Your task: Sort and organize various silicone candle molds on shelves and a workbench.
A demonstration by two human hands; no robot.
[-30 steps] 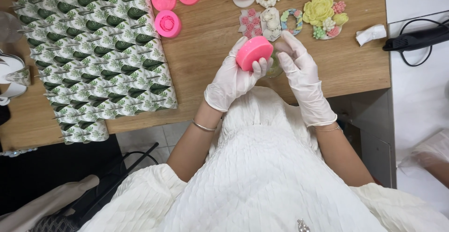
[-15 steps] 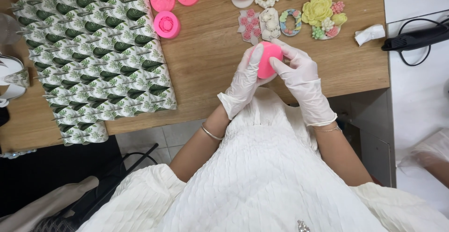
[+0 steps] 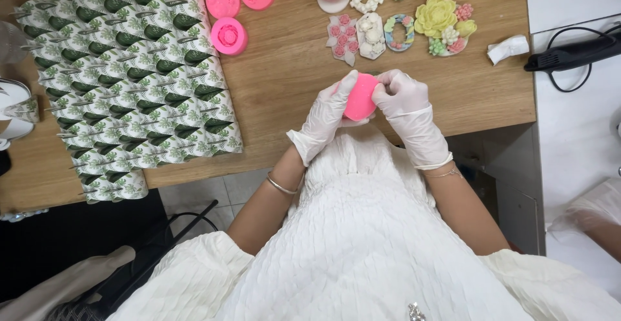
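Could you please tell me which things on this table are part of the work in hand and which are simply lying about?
In hand:
- pink round mould, held by the gloved left hand and right hand

Lying about:
- three other pink moulds
- finished flower pieces
- leaf-print paper rows
- black corded tool
- crumpled white tissue
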